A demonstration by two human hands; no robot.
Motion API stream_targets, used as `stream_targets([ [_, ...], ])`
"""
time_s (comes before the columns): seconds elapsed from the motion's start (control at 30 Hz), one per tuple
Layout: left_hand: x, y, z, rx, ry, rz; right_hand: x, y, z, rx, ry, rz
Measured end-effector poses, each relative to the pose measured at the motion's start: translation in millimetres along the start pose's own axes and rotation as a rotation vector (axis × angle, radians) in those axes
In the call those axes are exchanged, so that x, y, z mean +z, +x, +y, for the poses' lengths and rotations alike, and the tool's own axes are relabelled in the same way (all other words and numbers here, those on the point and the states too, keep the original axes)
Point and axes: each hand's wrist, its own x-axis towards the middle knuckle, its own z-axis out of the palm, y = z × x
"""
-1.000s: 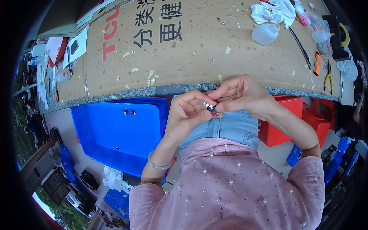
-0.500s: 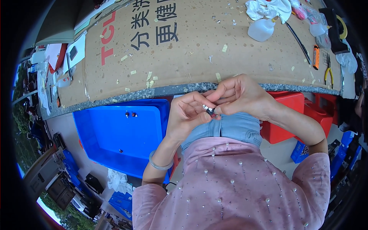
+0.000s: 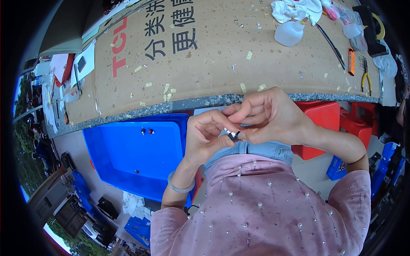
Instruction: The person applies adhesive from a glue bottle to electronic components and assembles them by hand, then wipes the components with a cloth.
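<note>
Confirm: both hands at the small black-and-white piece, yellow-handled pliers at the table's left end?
Wrong end: the head view shows the yellow-handled pliers at the right end of the table. Left hand and right hand are at the small black-and-white piece.

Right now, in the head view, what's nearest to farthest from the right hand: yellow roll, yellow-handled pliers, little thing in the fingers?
From the right hand:
1. Little thing, at its fingertips.
2. Yellow-handled pliers, rightward.
3. Yellow roll, far right, beyond the pliers.
</note>
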Motion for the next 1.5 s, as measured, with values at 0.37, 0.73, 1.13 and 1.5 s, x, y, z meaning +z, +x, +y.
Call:
stream_targets([
  [0.37,4.5,-1.8,-9.5,-0.009,-0.095,0.128,1.9,7.7,0.9,0.064,-0.050,0.041],
  [0.73,12.5,-3.5,-11.8,-0.092,-0.158,0.225,-4.6,7.5,-3.5,0.220,0.029,0.004],
  [1.13,26.1,-56.6,52.0,0.190,0.210,0.178,64.0,-10.1,-18.8,0.022,-0.192,-0.082],
  [1.5,22.7,-67.1,37.8,0.376,0.022,0.208,71.8,-6.6,-8.5,-0.014,-0.302,0.008],
])
